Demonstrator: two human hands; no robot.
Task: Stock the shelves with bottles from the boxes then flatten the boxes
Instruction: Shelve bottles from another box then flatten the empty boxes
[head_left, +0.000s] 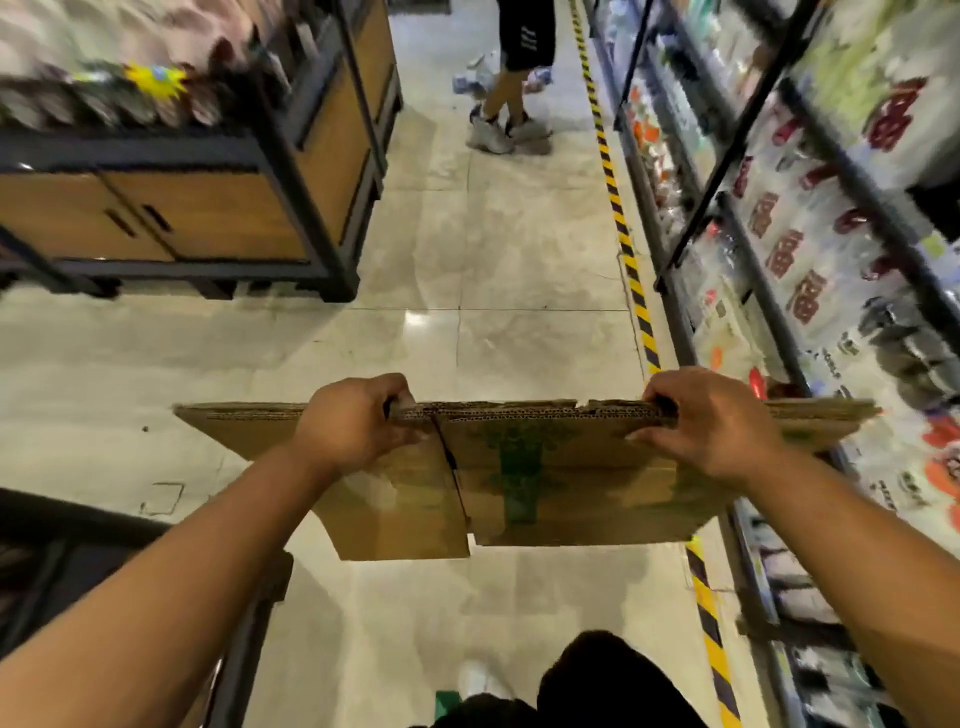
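A flattened brown cardboard box (524, 478) with green print hangs upright in front of me above the aisle floor. My left hand (358, 423) grips its top edge left of the middle, fingers curled over the far side. My right hand (711, 421) grips the same top edge toward the right, thumb on the near face. Several layers of corrugated board show along that edge. No bottles lie in the box. The shelves (810, 291) on the right carry packaged goods, blurred.
A wood-panelled display stand (208, 213) with a black frame stands at the left. Another person (511, 78) stands far down the aisle. Yellow-black tape (631, 280) runs along the shelf base. A dark frame (244, 639) is at my lower left.
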